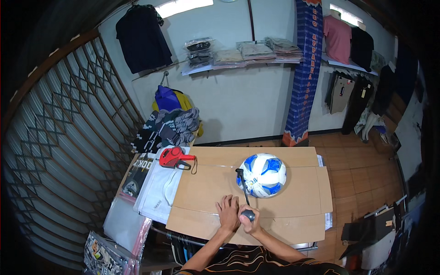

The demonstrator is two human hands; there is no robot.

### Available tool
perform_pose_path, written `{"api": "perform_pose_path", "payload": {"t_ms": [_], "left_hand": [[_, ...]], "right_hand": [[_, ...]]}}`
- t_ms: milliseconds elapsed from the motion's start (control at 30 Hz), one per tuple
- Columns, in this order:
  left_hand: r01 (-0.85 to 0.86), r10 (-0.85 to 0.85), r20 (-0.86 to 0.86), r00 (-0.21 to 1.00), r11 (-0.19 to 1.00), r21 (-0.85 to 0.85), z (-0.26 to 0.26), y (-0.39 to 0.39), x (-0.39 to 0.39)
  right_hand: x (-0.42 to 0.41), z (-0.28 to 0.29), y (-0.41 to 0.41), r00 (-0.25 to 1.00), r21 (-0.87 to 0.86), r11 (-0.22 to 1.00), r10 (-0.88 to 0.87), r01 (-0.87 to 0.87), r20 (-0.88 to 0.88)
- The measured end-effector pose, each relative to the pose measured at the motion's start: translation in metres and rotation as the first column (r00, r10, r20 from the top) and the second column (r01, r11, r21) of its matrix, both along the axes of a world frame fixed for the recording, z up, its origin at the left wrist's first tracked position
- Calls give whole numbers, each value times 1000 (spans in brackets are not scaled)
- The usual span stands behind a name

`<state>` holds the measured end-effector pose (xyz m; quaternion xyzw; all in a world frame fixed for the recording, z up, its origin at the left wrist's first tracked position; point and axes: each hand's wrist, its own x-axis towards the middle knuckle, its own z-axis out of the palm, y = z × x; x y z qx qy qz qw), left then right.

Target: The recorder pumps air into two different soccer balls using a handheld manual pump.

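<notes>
My right hand (252, 223) is closed around a slim black tool (245, 189), which has a short crosswise head at its far end. A rounded grey end (248, 215) sticks out of my fist towards me. I cannot tell exactly what kind of tool it is. Close beside it, my left hand (227, 213) rests palm down on flattened cardboard (206, 192), fingers spread and holding nothing. A white and blue football (263, 175) sits just beyond my hands. The tool's head overlaps the ball's left edge in view; whether they touch is unclear.
A red price labeller (175, 158) lies at the cardboard's far left, upon white packaged fabric (160, 192). Behind it is a heap of grey and black knitted items (172, 127). Wall shelves (240, 63) hold bagged clothes. A folding metal gate (75, 147) stands on the left.
</notes>
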<state>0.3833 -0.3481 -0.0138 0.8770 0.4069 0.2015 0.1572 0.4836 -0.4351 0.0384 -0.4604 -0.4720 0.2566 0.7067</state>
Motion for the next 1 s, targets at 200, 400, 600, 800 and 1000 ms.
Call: {"api": "perform_pose_path", "payload": {"t_ms": [200,400,600,800,1000], "left_hand": [[-2,2,-2,1000,998,56,-4,1,1],[-28,26,70,997,999,22,0,-3,1],[-9,6,71,997,999,44,0,-4,3],[-24,24,10,1000,999,23,-2,-3,1],[-3,4,-20,1000,1000,27,5,-3,2]], "right_hand": [[-10,49,-13,997,-43,998,-40,43,68],[-12,94,-39,996,93,991,89,-91,25],[-5,31,-10,999,191,981,41,-35,-29],[-4,-2,5,998,122,992,42,-37,-44],[-4,13,-1,996,-30,999,37,-40,-84]]}}
